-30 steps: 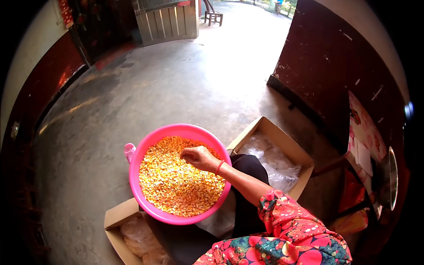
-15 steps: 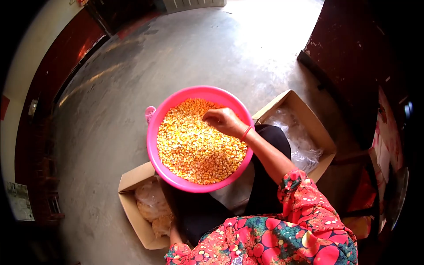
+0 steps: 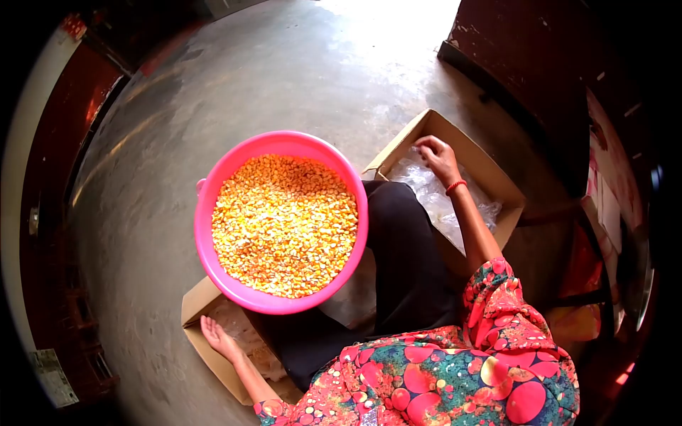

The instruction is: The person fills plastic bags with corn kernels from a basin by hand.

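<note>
A pink basin of yellow corn kernels stands in front of my lap. My right hand, with a red band at the wrist, is over the cardboard box on the right. Its fingers are bent together at the upper edge of a clear plastic bag and appear to pinch it. Over the left cardboard box, my left hand is held with its fingers stretched out and nothing visible in it. Bagged contents beneath that hand are partly hidden by the arm.
The right cardboard box stands beside my knee, and the left cardboard box stands by my other leg. Bare concrete floor stretches ahead. Dark red furniture lines the right side.
My right hand has moved from the corn to the plastic in the right box. The left hand has come up into sight over the left box. The view has shifted.
</note>
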